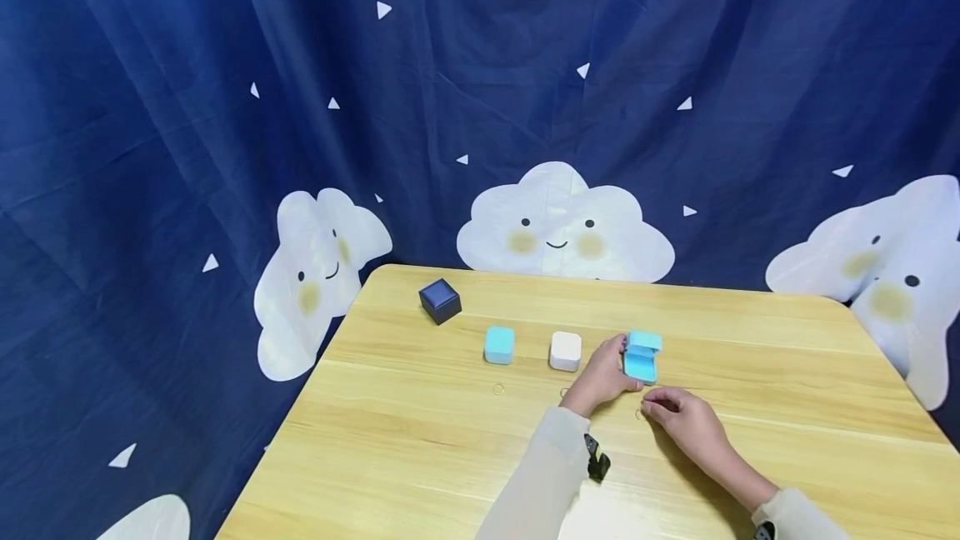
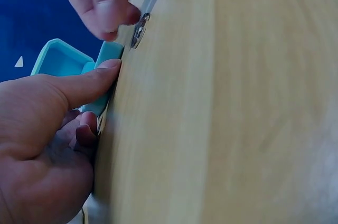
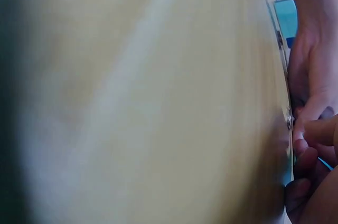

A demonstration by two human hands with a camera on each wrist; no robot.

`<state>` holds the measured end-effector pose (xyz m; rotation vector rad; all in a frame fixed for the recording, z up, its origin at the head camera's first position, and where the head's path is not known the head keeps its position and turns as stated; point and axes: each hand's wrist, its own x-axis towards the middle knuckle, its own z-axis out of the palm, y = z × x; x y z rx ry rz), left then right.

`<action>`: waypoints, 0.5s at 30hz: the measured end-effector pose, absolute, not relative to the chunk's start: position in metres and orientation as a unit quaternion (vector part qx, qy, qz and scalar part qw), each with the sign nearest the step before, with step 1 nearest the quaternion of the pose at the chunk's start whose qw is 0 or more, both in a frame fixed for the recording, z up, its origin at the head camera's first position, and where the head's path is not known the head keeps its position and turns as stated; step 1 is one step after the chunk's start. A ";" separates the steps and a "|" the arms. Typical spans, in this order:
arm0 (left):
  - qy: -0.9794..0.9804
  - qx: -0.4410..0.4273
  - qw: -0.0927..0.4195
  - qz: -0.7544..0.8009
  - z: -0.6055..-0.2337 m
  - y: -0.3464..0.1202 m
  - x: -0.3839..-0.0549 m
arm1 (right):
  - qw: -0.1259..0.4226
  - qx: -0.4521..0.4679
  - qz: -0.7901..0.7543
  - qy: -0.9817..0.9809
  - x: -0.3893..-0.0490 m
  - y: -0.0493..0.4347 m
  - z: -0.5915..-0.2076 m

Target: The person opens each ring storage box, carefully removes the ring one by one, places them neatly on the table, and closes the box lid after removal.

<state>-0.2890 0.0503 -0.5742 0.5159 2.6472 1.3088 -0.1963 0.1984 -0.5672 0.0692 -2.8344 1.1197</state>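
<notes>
My left hand (image 1: 604,375) grips an open turquoise ring box (image 1: 642,357), its thumb along the near side of the base in the left wrist view. The box stands on the table with its lid tipped back. Just in front of it, my right hand (image 1: 686,422) is lowered, thumb and forefinger close together. A thin ring (image 1: 638,414) with small stones is right at those fingertips, low against the tabletop; whether they pinch it or only touch it I cannot tell. Another ring (image 1: 563,392) is partly hidden by my left wrist, and a third ring (image 1: 498,389) lies farther left.
Closed boxes stand left of my hands: a white box (image 1: 566,351), a turquoise box (image 1: 498,345) and a dark blue box (image 1: 440,301) near the back left corner. The wooden table (image 1: 390,440) ends at a dark blue curtain (image 1: 480,90) printed with clouds.
</notes>
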 end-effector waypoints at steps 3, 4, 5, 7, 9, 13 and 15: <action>0.878 0.171 0.074 0.441 -0.574 0.050 -0.288 | 0.035 0.004 0.405 -0.914 -0.203 0.204 -0.565; 0.877 0.169 0.074 0.444 -0.574 0.051 -0.288 | 0.028 -0.008 0.422 -0.906 -0.206 0.206 -0.564; 0.875 0.167 0.075 0.448 -0.574 0.051 -0.289 | 0.021 -0.021 0.439 -0.898 -0.209 0.208 -0.562; 0.874 0.164 0.076 0.451 -0.574 0.051 -0.289 | 0.007 -0.050 0.473 -0.880 -0.216 0.214 -0.558; 0.875 0.162 0.077 0.450 -0.574 0.051 -0.289 | 0.003 -0.070 0.496 -0.866 -0.223 0.220 -0.553; 0.876 0.162 0.077 0.448 -0.574 0.051 -0.288 | -0.009 -0.081 0.526 -0.847 -0.239 0.228 -0.547; 0.876 0.163 0.079 0.447 -0.574 0.051 -0.288 | -0.020 -0.080 0.535 -0.841 -0.246 0.231 -0.545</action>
